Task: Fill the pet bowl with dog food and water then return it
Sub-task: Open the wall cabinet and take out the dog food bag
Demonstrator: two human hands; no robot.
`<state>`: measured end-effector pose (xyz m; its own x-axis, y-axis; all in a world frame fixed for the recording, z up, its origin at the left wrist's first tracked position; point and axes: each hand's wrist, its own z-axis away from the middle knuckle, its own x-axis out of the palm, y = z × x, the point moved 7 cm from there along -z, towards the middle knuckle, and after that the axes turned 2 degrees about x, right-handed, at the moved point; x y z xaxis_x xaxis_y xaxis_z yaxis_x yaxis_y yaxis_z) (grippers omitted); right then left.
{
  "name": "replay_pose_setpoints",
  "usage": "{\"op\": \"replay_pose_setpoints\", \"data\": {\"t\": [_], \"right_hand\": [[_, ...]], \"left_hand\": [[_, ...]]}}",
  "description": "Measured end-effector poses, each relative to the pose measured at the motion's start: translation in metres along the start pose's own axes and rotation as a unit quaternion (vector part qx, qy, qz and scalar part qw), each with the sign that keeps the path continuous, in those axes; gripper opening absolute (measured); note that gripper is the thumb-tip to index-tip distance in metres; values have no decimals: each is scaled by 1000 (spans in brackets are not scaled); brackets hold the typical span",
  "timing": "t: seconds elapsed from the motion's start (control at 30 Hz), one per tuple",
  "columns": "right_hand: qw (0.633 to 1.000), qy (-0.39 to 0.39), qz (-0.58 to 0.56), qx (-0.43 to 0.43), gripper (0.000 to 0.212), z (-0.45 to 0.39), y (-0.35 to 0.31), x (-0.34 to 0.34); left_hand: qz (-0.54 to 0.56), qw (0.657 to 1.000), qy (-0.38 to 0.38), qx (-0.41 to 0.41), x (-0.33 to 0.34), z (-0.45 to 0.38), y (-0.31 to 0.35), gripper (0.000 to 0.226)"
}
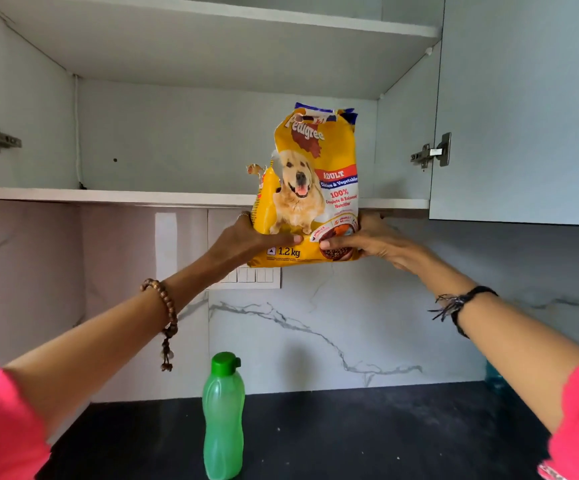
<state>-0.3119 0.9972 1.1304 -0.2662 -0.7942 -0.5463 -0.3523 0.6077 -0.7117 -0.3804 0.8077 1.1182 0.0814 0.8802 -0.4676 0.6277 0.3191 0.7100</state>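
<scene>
A yellow dog food bag (310,174) with a dog picture stands upright in front of the lower cupboard shelf (115,196), its bottom below the shelf edge. My left hand (246,240) grips the bag's lower left side, thumb across the front. My right hand (371,239) grips its lower right side, thumb on the front. A green water bottle (223,417) with a green cap stands on the black counter below. No pet bowl is in view.
The wall cupboard is open, its right door (523,109) swung out beside the bag. The black counter (367,434) runs along a marble-patterned wall (316,327) with a white switch panel (250,278) behind my left wrist. An upper shelf (212,15) sits above.
</scene>
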Motion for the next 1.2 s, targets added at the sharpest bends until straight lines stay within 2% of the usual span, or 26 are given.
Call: {"op": "replay_pose_setpoints", "data": {"t": [0.07,0.13,0.23,0.3,0.43,0.8,0.93,1.07,1.2], "right_hand": [[1000,1,-10,-7,57,11,9,10],[1000,-10,-29,-3,77,19,23,22],[999,-5,-46,18,111,32,51,37],[998,-9,-55,29,116,43,71,48],[994,-22,-80,68,100,62,120,69],[983,-12,-92,155,106,99,233,99],[977,-19,-81,195,89,109,279,110],[973,11,-59,221,73,121,318,119],[970,4,-60,234,64,128,350,134]], "left_hand": [[-20,1000,6,-10,6,13,-10,105],[-39,999,18,-19,13,24,-20,88],[-42,999,10,-29,29,44,-37,94],[-35,999,5,-31,42,56,-49,96],[-37,999,-3,-28,72,80,-74,87],[-2,997,-53,-60,155,103,-152,93],[-2,996,-63,-64,184,105,-174,94],[-14,993,-81,-84,214,110,-198,97],[-16,986,-118,-113,243,114,-223,98]]}}
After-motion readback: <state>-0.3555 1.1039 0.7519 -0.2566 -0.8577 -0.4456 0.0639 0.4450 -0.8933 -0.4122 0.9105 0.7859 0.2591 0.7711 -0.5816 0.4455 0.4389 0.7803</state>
